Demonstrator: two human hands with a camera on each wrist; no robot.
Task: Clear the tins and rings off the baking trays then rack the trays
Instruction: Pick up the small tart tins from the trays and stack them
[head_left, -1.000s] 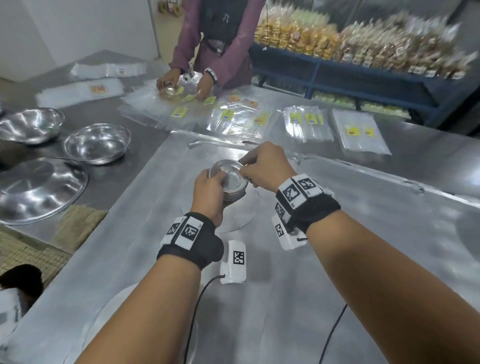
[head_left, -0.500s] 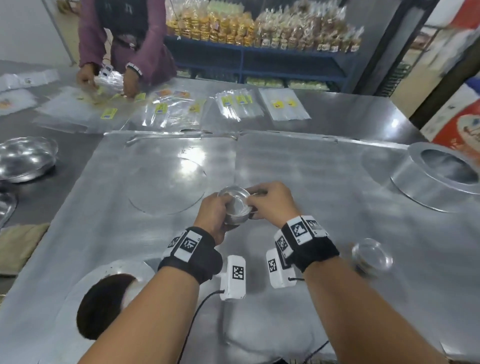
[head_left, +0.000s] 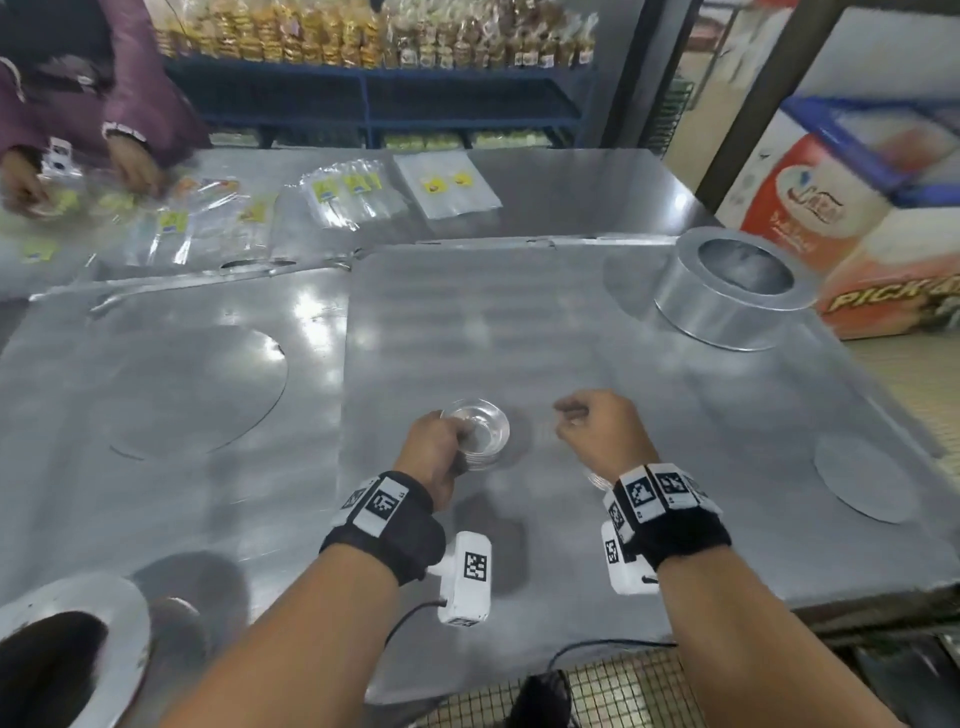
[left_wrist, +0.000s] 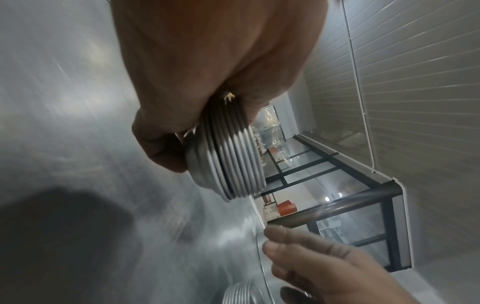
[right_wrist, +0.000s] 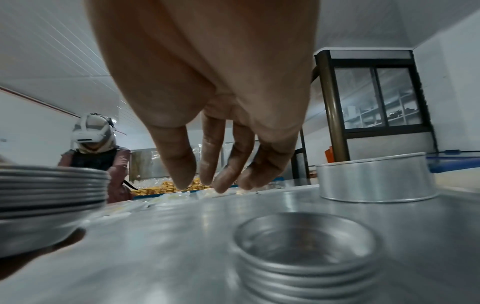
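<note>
My left hand (head_left: 441, 447) grips a stack of several small round metal tins (head_left: 475, 434), lifted a little above the right baking tray (head_left: 519, 322); the left wrist view shows the ribbed stack (left_wrist: 231, 156) curled in my fingers. My right hand (head_left: 597, 431) hovers to the right of it, fingers hanging loose and holding nothing. Under that wrist a second short stack of tins (right_wrist: 306, 253) stands on the tray, mostly hidden in the head view. A tall metal ring (head_left: 727, 286) stands at the tray's far right corner.
A left baking tray (head_left: 156, 493) adjoins, with a flat round disc (head_left: 208, 384) on it and another ring (head_left: 78, 649) at its near corner. A disc (head_left: 862, 483) lies near the right edge. Across the table a person (head_left: 78, 104) handles plastic bags (head_left: 337, 197).
My right hand has let go of the tin stack and moved off to the right. My left hand alone now holds the stack. My view has swung rightward along the trays.
</note>
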